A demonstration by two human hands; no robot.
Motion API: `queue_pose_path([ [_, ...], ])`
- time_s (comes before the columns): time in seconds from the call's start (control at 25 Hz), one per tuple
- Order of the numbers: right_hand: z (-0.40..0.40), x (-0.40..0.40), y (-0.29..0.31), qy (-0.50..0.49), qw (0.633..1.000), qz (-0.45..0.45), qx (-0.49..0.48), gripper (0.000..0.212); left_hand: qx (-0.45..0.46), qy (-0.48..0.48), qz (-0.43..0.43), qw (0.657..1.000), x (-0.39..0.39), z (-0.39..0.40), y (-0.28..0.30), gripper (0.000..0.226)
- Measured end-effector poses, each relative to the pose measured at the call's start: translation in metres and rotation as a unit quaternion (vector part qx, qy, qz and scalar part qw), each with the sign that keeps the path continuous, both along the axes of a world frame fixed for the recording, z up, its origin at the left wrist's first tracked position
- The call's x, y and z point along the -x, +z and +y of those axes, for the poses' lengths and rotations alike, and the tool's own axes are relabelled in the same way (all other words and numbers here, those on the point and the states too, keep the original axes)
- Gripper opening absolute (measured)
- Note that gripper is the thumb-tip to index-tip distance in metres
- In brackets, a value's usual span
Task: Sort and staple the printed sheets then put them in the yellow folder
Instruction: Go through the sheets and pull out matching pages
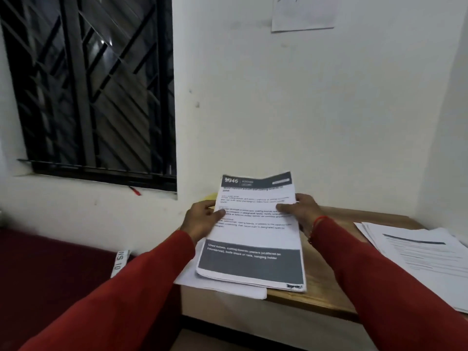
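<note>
A bundle of printed sheets (pixel 253 239) with dark header and footer bands is tilted up, its lower edge resting over the wooden table (pixel 319 282). My left hand (pixel 202 219) grips the bundle's left edge, thumb on the front. My right hand (pixel 301 211) grips its right edge, thumb across the text. A small yellow corner, probably the yellow folder (pixel 209 197), shows behind the bundle's upper left. More white sheets (pixel 228 287) lie under the bundle, overhanging the table's left edge. No stapler is visible.
Another spread pile of printed papers (pixel 420 254) lies on the table's right side. A white wall stands close behind. A barred dark window (pixel 96 92) is at left, with a red pen (pixel 134 190) on its sill. A dark red surface (pixel 50 269) lies lower left.
</note>
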State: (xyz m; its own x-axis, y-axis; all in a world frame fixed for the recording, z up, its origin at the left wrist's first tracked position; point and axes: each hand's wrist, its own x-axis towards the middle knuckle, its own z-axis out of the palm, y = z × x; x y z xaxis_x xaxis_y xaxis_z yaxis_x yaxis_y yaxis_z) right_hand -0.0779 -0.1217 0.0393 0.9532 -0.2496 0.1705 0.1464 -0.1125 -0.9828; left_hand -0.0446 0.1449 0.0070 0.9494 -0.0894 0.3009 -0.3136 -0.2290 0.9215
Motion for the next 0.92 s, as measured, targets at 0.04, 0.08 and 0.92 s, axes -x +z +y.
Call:
queue_pose_path([
  [0.04, 0.009, -0.007, -0.006, 0.008, 0.999, 0.029, 0.033, 0.031, -0.074, 0.043, -0.019, 0.996, -0.006, 0.013, -0.005, 0.03],
  [0.08, 0.016, -0.012, -0.014, 0.006, 0.995, 0.057, 0.085, 0.042, -0.157, 0.079, -0.036, 0.984, -0.011, 0.023, -0.012, 0.034],
  [0.92, -0.032, 0.032, -0.003, -0.194, 0.944, -0.047, 0.263, 0.024, -0.337, 0.037, -0.15, 0.929, 0.025, -0.022, 0.019, 0.034],
])
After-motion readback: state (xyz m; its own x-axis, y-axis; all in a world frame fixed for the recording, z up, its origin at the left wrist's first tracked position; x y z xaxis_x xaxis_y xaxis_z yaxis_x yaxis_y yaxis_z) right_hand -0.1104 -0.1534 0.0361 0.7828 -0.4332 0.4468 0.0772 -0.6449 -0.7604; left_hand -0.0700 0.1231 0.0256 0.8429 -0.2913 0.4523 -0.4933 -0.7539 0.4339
